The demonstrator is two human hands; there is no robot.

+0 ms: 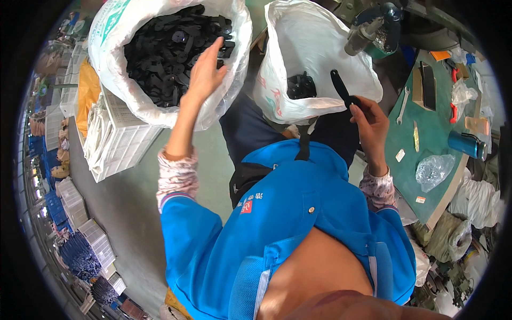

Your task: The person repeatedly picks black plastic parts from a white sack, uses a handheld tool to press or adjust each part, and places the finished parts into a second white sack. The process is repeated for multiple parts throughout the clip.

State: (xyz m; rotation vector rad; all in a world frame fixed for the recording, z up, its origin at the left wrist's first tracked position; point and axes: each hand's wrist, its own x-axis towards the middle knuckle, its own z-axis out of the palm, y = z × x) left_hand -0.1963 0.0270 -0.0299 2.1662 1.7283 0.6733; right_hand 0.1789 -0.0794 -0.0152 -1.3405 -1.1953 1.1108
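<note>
A white woven bag [240,64] at the left is full of small flat black parts [160,58]. Over its right side reaches my left hand [205,74], fingers stretched out and apart, above the parts; whether a fingertip touches one I cannot tell. My right hand [372,125] pinches the lower end of a long flat black part [340,85] with a rounded tip, holding it upright at the right rim of a second white bag [298,37]. Several black pieces [301,85] lie in the bottom of that bag.
A white plastic crate [128,141] stands beside the left bag. Dark machinery [373,32] rises behind the right bag. On the green table [405,154] at the right lie a wrench [404,105], a crumpled clear bag [434,172] and a blue flask [466,144].
</note>
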